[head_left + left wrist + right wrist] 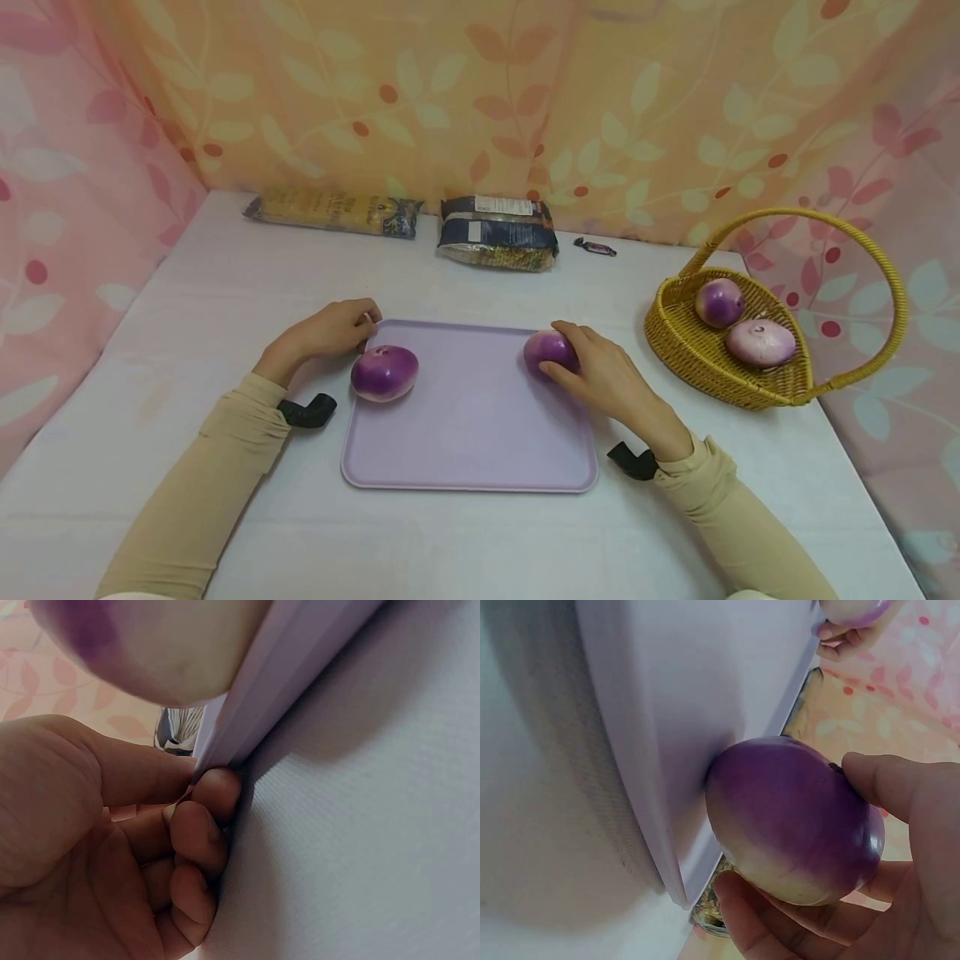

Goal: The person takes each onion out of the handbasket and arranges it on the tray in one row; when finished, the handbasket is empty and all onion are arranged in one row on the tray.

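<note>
A lilac tray [472,467] lies on the white cloth. My left hand [333,329] pinches its far left corner, thumb on the rim and fingers curled under the edge [214,735]. On the tray beside that hand sits a purple-and-white turnip [385,373]. At the tray's far right corner, my right hand [607,375] grips a second turnip [795,821] between thumb and fingers. That turnip's lower side is right at the tray surface.
A yellow wicker basket [693,375] with a tall handle stands at the right, with two turnips [761,342] inside. Along the back lie a long yellow packet [330,210], a dark bag [497,233] and a small wrapped candy [596,247]. Patterned curtains [450,92] close off the back and sides.
</note>
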A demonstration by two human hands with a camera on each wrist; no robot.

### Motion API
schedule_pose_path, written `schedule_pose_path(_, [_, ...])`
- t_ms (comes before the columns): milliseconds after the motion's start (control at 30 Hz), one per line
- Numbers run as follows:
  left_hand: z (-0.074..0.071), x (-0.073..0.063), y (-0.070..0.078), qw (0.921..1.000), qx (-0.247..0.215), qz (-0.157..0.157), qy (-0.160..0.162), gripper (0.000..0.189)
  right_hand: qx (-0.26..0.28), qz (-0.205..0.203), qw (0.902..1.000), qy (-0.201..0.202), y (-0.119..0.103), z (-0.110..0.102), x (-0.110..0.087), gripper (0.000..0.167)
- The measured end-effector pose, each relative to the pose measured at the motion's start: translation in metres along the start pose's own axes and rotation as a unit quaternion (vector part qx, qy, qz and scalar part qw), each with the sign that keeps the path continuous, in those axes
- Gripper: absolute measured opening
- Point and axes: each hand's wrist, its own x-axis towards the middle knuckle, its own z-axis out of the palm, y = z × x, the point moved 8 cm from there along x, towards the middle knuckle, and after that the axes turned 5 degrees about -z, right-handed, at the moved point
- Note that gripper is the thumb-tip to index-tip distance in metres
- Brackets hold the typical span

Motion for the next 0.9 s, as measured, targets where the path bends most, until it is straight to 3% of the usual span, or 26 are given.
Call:
schedule_pose_path(200, [-0.0002,0.0003,-0.0003,1.0,0.002,-0.001,-0.001,0.022,-0.002,0.003,1.0,-0.007,0.001,0.002,0.0004,0.059])
schedule_pose_path(467, [0.0012,0.0017,-0.0026,1.0,0.001,-0.003,-0.001,0.023,-0.003,-0.011,0.9997,0.022,-0.0007,-0.0021,-0.0008,0.055])
schedule_pose_path(900, [0.0012,0.0015,-0.0021,1.0,0.001,-0.004,0.001,0.022,-0.008,-0.024,0.9993,0.028,-0.0034,-0.0028,0.0002,0.057])
